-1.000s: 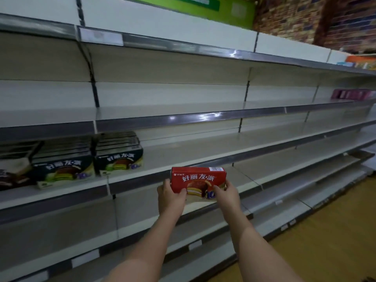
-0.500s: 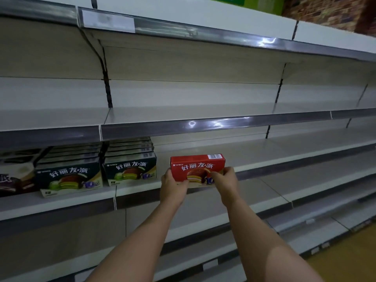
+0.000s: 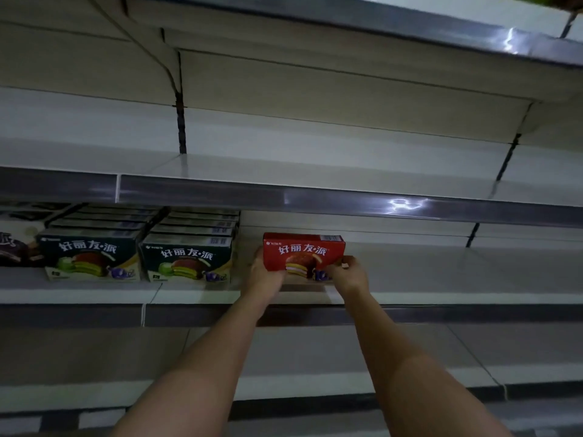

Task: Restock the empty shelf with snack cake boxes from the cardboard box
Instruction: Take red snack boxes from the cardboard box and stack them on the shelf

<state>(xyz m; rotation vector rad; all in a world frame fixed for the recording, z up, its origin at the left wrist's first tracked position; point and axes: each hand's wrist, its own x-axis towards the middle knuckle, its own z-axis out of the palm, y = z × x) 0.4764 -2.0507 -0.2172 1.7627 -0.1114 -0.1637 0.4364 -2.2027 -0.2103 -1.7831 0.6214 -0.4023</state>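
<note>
Dim store aisle, mostly bare shelf (image 3: 441, 272). Both hands, left hand (image 3: 266, 272) & right hand (image 3: 348, 274), gripped the red snack cake box (image 3: 303, 255) by its ends, prob to seat it squarely at 3 o'clock of the green boxes (image 3: 186, 257).

Two bare, sleeveless forearms (image 3: 205, 367)

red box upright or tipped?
Upright: the red box shows its printed front level, gripped at both ends by left hand and right hand.

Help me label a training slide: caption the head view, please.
Both hands, left and right, set a red snack cake box on the shelf beside dark green boxes.
</note>
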